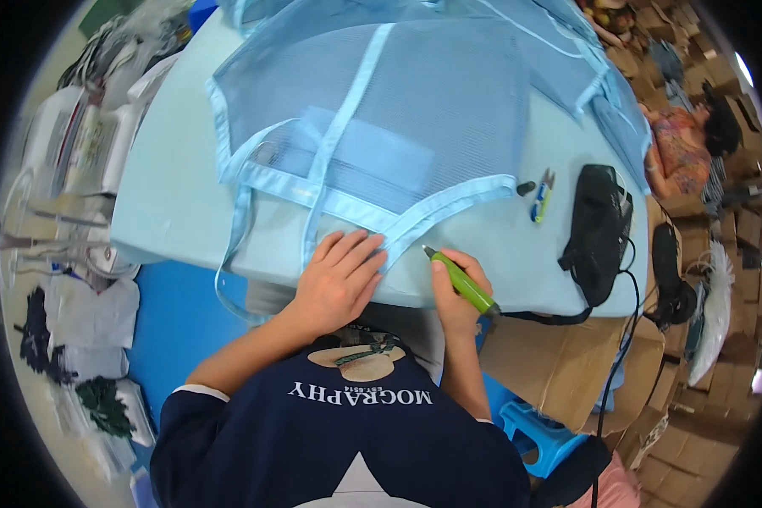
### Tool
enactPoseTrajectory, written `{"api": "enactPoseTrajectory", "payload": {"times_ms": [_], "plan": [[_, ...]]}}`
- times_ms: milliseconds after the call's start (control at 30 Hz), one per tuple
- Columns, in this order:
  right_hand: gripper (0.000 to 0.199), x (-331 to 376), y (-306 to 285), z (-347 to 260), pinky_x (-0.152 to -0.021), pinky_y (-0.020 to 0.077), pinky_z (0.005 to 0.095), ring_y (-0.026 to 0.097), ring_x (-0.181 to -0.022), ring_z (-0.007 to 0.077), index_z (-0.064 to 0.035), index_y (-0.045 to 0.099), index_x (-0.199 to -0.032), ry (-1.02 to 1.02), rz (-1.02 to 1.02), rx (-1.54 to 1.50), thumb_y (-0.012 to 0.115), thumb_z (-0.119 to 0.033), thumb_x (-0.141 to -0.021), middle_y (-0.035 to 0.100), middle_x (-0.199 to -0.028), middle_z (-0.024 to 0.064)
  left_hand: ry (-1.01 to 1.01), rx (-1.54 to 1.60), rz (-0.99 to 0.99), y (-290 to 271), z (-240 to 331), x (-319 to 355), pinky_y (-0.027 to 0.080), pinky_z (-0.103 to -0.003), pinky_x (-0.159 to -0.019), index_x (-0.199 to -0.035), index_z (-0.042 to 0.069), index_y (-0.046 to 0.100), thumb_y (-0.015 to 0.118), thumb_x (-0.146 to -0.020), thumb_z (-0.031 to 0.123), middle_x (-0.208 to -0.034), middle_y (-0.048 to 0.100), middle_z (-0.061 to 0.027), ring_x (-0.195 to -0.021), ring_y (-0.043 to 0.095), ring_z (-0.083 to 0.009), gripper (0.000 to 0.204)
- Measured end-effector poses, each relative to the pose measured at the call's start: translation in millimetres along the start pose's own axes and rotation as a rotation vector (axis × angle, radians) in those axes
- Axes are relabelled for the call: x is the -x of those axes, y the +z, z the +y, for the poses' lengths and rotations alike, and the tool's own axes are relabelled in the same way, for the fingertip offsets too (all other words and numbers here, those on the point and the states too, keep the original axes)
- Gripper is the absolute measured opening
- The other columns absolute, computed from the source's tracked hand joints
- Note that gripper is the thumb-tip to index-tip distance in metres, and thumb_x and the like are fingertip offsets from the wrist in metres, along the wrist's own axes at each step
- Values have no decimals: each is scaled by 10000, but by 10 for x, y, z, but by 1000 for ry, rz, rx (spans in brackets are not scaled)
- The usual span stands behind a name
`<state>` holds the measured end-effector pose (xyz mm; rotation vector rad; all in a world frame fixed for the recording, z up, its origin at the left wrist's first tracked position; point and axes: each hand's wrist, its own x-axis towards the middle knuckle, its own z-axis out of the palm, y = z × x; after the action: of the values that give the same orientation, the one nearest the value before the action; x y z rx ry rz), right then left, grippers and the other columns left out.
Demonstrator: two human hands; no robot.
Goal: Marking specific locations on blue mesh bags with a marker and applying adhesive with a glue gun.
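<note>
A piece of blue mesh fabric [449,93] with light blue binding strips lies spread over the table. Its bound lower edge comes to a point close to me. My left hand [339,279] rests on that corner, palm down, fingers stretched out side by side over the binding. Just right of it, my right hand [459,292] grips a thick green pen [466,284], its dark tip slanting up and left, apart from the fabric. A loose light blue strap [240,220] hangs over the table's near edge. Under the mesh shows a paler blue rectangle [381,157].
On the right of the pale table [157,207] lie small thread snips [542,199], a short black cap-like piece [526,188] and a black fabric bundle [597,233]. Cables, a cardboard box [559,364] and a blue stool [540,432] stand below. Another person [684,152] is far right.
</note>
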<state>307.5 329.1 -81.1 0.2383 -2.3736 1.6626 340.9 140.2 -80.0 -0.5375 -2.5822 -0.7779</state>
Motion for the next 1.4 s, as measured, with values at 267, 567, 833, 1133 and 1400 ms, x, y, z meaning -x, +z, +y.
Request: {"api": "enactPoseTrajectory", "payload": {"times_ms": [267, 567, 833, 1133, 1400], "plan": [[188, -8, 211, 46, -626, 479, 240, 602, -687, 120, -4, 637, -901, 89, -95, -42, 713, -36, -732, 653, -810, 82, -80, 16, 62, 38, -14, 73, 390, -437, -919, -1047, -23, 581, 638, -746, 107, -1146, 556, -147, -1075, 520, -303, 333], [176, 5, 354, 33, -584, 454, 209, 561, -653, 67, 15, 639, -912, -42, -134, 26, 699, -17, -750, 642, -781, 56, -56, -14, 78, 37, -21, 89, 396, -429, -898, -1018, -34, 600, 648, -741, 114, -1119, 569, -148, -1057, 530, -297, 318], [200, -96, 364, -30, -609, 493, 302, 624, -664, 230, -17, 632, -875, -82, -136, 71, 713, -7, -692, 643, -778, 109, -70, -13, 90, 49, -25, 78, 397, -429, -904, -1010, -11, 613, 644, -736, 107, -1121, 581, -126, -1061, 537, -286, 300], [196, -117, 301, -10, -613, 485, 280, 614, -669, 196, -5, 636, -892, -141, -226, 53, 692, 10, -705, 636, -766, 106, -69, -18, 83, 51, -19, 74, 387, -428, -911, -1003, -7, 616, 639, -741, 111, -1115, 583, -126, -1063, 537, -281, 288], [243, -136, 336, 8, -618, 489, 302, 617, -675, 236, -12, 622, -916, -178, -110, 61, 708, 12, -690, 634, -767, 117, -70, 0, 57, 2, -14, 89, 385, -449, -904, -1036, -13, 592, 650, -738, 116, -1135, 558, -147, -1063, 523, -302, 331]]}}
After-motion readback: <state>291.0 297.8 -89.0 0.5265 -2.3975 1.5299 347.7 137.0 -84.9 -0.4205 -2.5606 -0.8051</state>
